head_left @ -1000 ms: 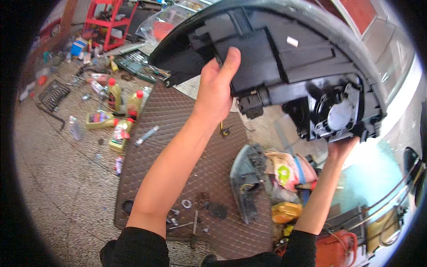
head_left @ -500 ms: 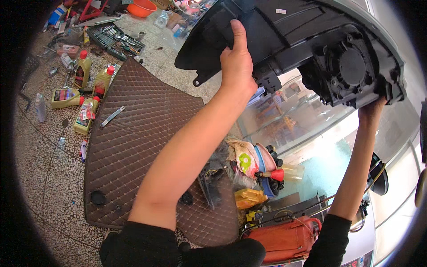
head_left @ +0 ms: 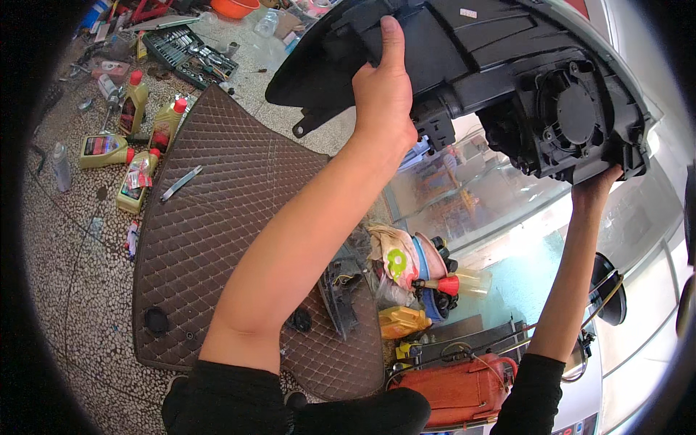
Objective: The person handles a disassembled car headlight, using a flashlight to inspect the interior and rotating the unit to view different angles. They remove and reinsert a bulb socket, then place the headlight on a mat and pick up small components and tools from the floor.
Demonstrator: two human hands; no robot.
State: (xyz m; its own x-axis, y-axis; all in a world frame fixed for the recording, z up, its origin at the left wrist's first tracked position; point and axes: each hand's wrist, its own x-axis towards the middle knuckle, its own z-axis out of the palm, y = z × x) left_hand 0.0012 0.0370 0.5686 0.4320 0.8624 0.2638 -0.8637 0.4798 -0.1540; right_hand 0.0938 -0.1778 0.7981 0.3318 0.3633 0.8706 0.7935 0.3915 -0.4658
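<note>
A large black car headlight [head_left: 500, 80] is held up in the air, its back side with a round cover turned toward me. My left hand [head_left: 384, 98] grips its lower edge near the left end, thumb laid up across the black housing and the fingers hidden behind. At the right end my right hand [head_left: 598, 181] holds the headlight from below, most of its fingers out of sight. Below my left arm a brown quilted mat [head_left: 217, 239] lies on the floor, bearing a small metal tool [head_left: 181, 183], a round black cap [head_left: 156, 320] and a black plastic part [head_left: 339, 297].
Several gold bottles [head_left: 134, 105] stand and lie left of the mat. Behind it sits an open socket set [head_left: 190, 58], with an orange basin [head_left: 235, 7] farther back. On the right are a red funnel [head_left: 448, 285], a yellow jug [head_left: 403, 321] and a red tank [head_left: 453, 388].
The headlight has shifted slightly left in the picture, with both my hands still on it. The view of the floor has moved a little too.
</note>
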